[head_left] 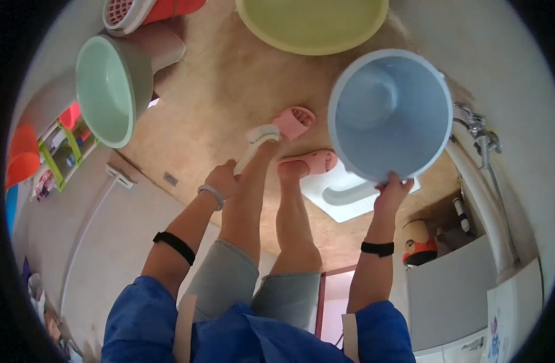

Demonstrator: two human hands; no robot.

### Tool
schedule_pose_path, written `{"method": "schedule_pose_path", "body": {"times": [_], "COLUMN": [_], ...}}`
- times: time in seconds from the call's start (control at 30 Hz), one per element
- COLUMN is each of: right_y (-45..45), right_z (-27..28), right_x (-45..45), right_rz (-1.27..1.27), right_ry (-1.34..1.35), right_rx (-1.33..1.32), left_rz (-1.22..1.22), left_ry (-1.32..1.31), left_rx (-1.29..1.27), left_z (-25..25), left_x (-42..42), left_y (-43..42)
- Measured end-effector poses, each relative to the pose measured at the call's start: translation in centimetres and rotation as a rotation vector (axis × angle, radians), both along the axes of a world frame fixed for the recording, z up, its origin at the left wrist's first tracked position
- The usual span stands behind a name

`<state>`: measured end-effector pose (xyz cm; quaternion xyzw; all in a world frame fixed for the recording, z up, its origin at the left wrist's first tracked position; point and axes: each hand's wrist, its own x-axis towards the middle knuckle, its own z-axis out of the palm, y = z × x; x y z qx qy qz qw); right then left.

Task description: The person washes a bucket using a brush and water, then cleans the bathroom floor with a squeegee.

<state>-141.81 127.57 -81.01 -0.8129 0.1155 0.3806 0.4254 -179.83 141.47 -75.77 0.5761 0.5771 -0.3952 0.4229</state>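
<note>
My left hand [222, 181] is closed around the handle of a cream-coloured scrub brush [262, 133], whose head is in front of my shin near a pink slipper. At the right, my right hand [394, 192] grips the near rim of a large light-blue bucket [389, 121]. The bucket's mouth is tilted toward me, and its inside looks bare. Below the bucket, a white squat toilet [344, 209] is set in the floor, partly hidden by the bucket and my right hand.
A yellow basin [314, 47] lies ahead, and a pale green basin [108, 91] stands at the left. Wall taps [480, 133] with a hose are at the right. A long-handled squeegee [119, 175] leans at the left near a floor drain [170, 178].
</note>
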Motion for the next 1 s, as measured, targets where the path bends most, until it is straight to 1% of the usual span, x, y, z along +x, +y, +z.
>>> {"method": "schedule_pose_path", "body": {"times": [0.03, 0.07, 0.1, 0.13, 0.17, 0.23, 0.27, 0.3, 0.33, 0.37, 0.4, 0.43, 0.47, 0.53, 0.57, 0.6, 0.63, 0.67, 0.7, 0.73, 0.77, 0.8, 0.83, 0.87, 0.9, 0.93, 0.97, 1.0], "right_y": [-0.2, 0.1, 0.2, 0.1, 0.4, 1.7, 0.8, -0.5, -2.1, -3.7, -5.5, -7.5, -10.5, -13.6, -14.0, -14.5, -15.4, -17.5, -20.3, -22.3, -23.2, -23.4, -23.4, -22.9, -23.5, -24.3, -24.9, -25.3], "right_z": [1.3, 3.8, 6.0, 7.5, 8.4, 9.3, 8.8, 8.4, 8.0, 7.9, 8.6, 9.6, 9.2, 9.6, 8.5, 7.5, 6.7, 4.1, 0.2, -2.2, -3.3, -4.3, -4.8, -3.5, -2.6, -1.9, -1.4, -0.4], "right_x": [1.0, 2.1, 3.1, 4.3, 5.4, 7.5, 9.4, 11.0, 12.5, 13.7, 14.3, 14.8, 15.3, 14.4, 13.2, 11.5, 10.3, 10.2, 10.5, 10.8, 10.4, 10.0, 9.7, 8.4, 7.9, 7.4, 7.1, 7.5], "right_rz": [0.004, -0.079, -0.167, -0.170, -0.173, -0.178, -0.067, -0.070, -0.031, 0.006, -0.053, -0.153, -0.213, -0.434, -0.437, -0.466, -0.491, -0.487, -0.559, -0.627, -0.625, -0.751, -0.882, -0.939, -0.940, -0.931, -0.922, -0.930], "right_ry": [-0.006, 0.001, 0.008, 0.052, 0.039, -0.146, -0.139, -0.144, -0.166, -0.189, -0.274, -0.286, -0.392, -0.414, -0.411, -0.361, -0.307, -0.288, -0.188, -0.093, -0.080, -0.082, -0.087, -0.162, -0.149, -0.250, -0.356, -0.357], "right_rx": [0.014, -0.014, -0.041, -0.019, -0.016, -0.151, -0.200, -0.192, -0.246, -0.300, -0.264, -0.269, -0.176, -0.088, -0.088, -0.141, -0.199, -0.206, -0.070, 0.065, 0.066, 0.136, 0.206, 0.191, 0.185, 0.158, 0.131, 0.125], "left_rz": [0.092, 0.094, 0.183, 0.271, 0.268, 0.225, 0.226, 0.218, 0.211, 0.209, 0.231, 0.252, 0.251, 0.213, 0.210, 0.280, 0.355, 0.354, 0.489, 0.626, 0.557, 0.486, 0.526, 0.566, 0.490, 0.408, 0.390, 0.375], "left_ry": [-0.047, -0.056, -0.080, -0.105, -0.119, -0.175, -0.182, -0.256, -0.327, -0.331, -0.339, -0.347, -0.348, -0.423, -0.420, -0.489, -0.549, -0.529, -0.466, -0.407, -0.382, -0.357, -0.240, -0.119, -0.092, -0.070, -0.046, -0.023], "left_rx": [0.059, 0.072, 0.106, 0.136, 0.136, 0.229, 0.239, 0.227, 0.213, 0.218, 0.198, 0.174, 0.173, 0.183, 0.184, 0.193, 0.200, 0.201, 0.151, 0.099, 0.150, 0.209, 0.177, 0.136, 0.187, 0.240, 0.245, 0.242], "left_z": [0.5, 1.2, 1.9, 2.5, 3.0, 3.5, 3.7, 4.0, 4.4, 5.0, 5.8, 6.0, 5.3, 2.9, 2.4, 2.1, 2.4, 3.8, 5.9, 7.3, 7.1, 7.1, 8.7, 10.6, 11.8, 12.4, 12.8, 13.5], "left_x": [0.1, 0.6, 1.2, 1.8, 2.8, 5.2, 6.5, 7.9, 9.3, 10.9, 12.3, 13.2, 13.3, 13.4, 13.6, 13.9, 13.8, 13.8, 14.2, 14.5, 12.2, 8.9, 7.5, 6.1, 3.5, 0.6, -2.6, -5.3], "left_y": [0.0, 0.1, 0.2, 0.5, 0.5, 1.0, 1.4, 1.7, 1.9, 2.6, 3.5, 4.2, 4.2, 4.4, 4.9, 5.2, 4.9, 5.1, 6.1, 6.2, 5.4, 4.9, 5.1, 4.7, 3.7, 2.8, 1.7, 0.5]}}
